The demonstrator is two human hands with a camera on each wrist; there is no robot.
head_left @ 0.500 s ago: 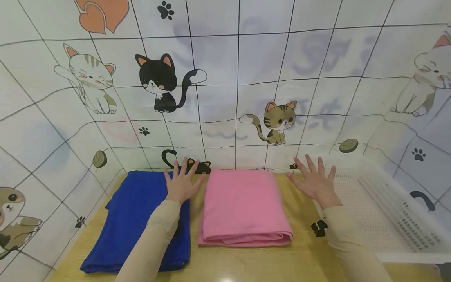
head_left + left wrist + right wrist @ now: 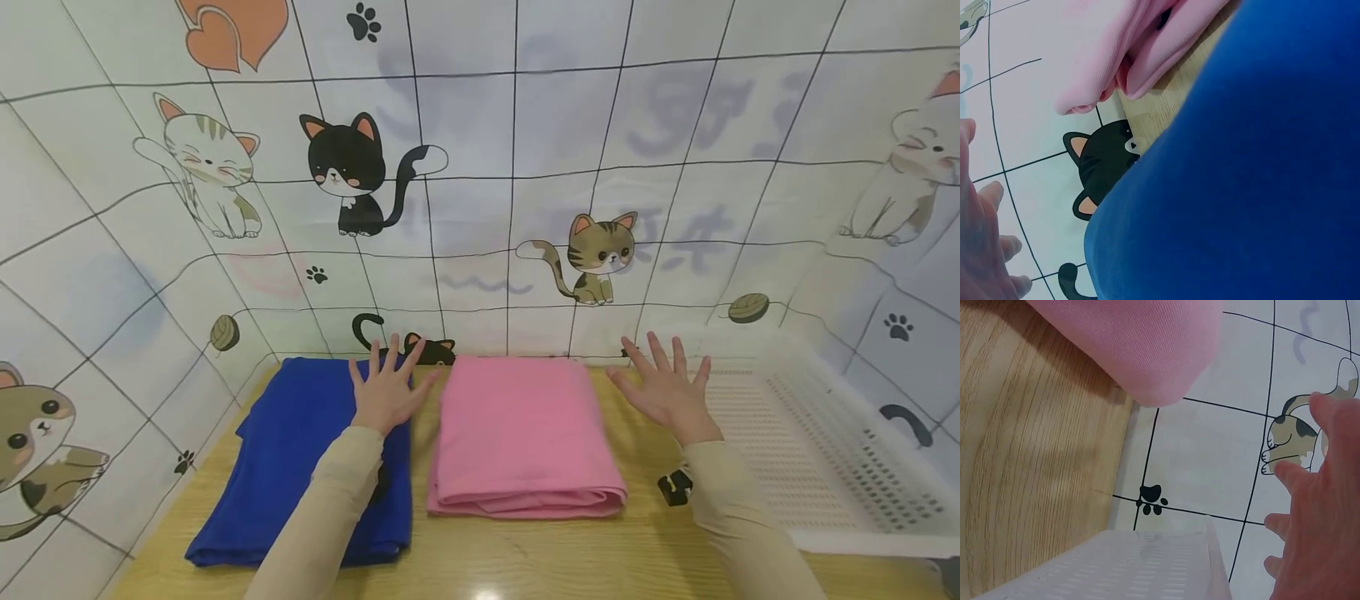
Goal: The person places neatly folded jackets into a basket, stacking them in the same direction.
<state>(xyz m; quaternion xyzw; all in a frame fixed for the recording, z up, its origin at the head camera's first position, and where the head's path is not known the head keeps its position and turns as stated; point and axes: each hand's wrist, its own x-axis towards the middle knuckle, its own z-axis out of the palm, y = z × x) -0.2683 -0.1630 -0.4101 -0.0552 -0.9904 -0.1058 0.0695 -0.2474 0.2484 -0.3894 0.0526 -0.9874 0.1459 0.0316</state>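
My left hand (image 2: 386, 396) is held with fingers spread above the right edge of a folded blue cloth (image 2: 300, 450). Between my hands lies a folded pink cloth (image 2: 525, 433), its layered fold facing the near side. My right hand (image 2: 667, 396), fingers also spread, hovers between the pink cloth and a white perforated basket (image 2: 847, 542). Neither hand holds anything. In the left wrist view the blue cloth (image 2: 1241, 175) fills the right side, apart from the fingers. The right wrist view shows the pink cloth (image 2: 1147, 350) away from the hand.
Everything stands on a light wooden table (image 2: 555, 562). A tiled-pattern backdrop (image 2: 480, 125) with printed cats rises behind and along the sides. A small black object (image 2: 675, 487) shows by my right wrist; its kind is unclear.
The head view has shifted slightly, so the cloths and backdrop appear a little higher and further right. Both hands stay spread and hold nothing.
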